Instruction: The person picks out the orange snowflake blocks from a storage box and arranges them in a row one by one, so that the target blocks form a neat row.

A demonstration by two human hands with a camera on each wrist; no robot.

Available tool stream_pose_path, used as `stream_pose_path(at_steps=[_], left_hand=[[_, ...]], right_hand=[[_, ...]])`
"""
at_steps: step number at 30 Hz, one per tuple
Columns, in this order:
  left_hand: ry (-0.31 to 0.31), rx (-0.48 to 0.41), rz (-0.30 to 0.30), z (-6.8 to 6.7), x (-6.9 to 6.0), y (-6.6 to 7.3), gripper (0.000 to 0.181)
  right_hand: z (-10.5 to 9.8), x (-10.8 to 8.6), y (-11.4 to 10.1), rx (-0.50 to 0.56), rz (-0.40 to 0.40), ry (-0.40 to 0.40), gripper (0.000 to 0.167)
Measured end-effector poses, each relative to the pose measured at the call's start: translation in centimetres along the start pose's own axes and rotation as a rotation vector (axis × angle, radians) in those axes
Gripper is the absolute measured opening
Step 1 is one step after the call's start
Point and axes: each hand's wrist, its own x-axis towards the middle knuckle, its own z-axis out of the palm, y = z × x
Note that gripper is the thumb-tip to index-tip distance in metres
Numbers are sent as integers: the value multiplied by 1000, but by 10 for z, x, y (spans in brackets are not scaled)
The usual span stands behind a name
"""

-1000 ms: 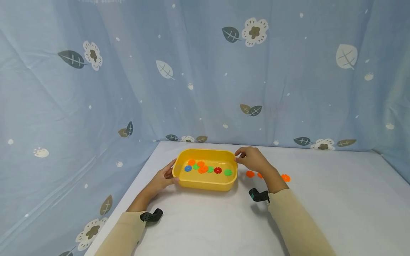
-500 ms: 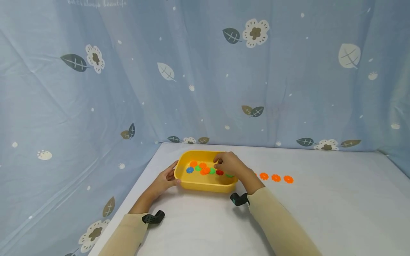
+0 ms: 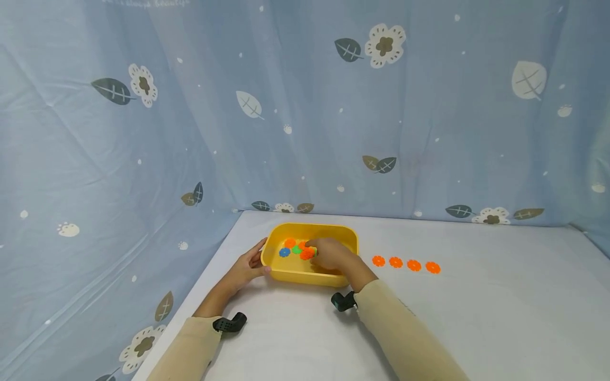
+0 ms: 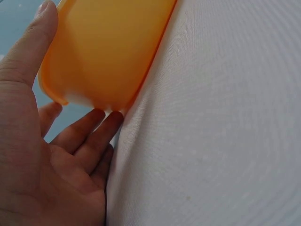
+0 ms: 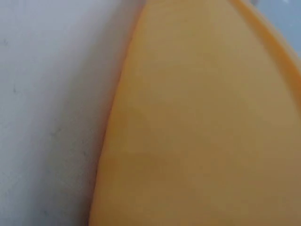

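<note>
A yellow plastic basin [image 3: 305,276] stands on the white table with flower-shaped plastic discs inside. My left hand [image 3: 244,271] holds its left end, the thumb along the near side and the fingertips [image 4: 99,113] against the end wall. Inside the basin, my right hand [image 3: 333,255] reaches down with its fingertips at an orange disc [image 3: 306,254]. Whether it pinches that disc cannot be made out. Beside it lie a green disc [image 3: 297,250] and a blue disc [image 3: 284,252]. The hand covers the basin's right part. The right wrist view shows only the basin's outer wall [image 5: 197,122].
Right of the basin, several orange discs [image 3: 396,262] lie in a row on the white table [image 3: 500,307]. A blue curtain [image 3: 305,106] with leaves and flowers hangs behind and at the left. Each wrist wears a small black camera [image 3: 230,323].
My right hand has moved left from the basin's right rim into the basin, down to the orange discs. The row of orange discs is now uncovered. My left hand stays at the left end.
</note>
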Motion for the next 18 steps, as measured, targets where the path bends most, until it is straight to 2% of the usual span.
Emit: stream_pose_path(at_steps=[2, 8, 15, 18], left_hand=[[0, 2, 2, 1, 0, -1, 85], [15, 18, -23, 2, 0, 0, 86], [-6, -10, -16, 1, 0, 1, 83], [-14, -12, -23, 0, 0, 0, 84]], right_hand=[[2, 1, 0, -11, 20, -9, 42], [4, 3, 3, -71, 34, -32, 33], [5, 4, 8, -73, 48, -17, 7], [7, 5, 10, -75, 73, -6, 13]])
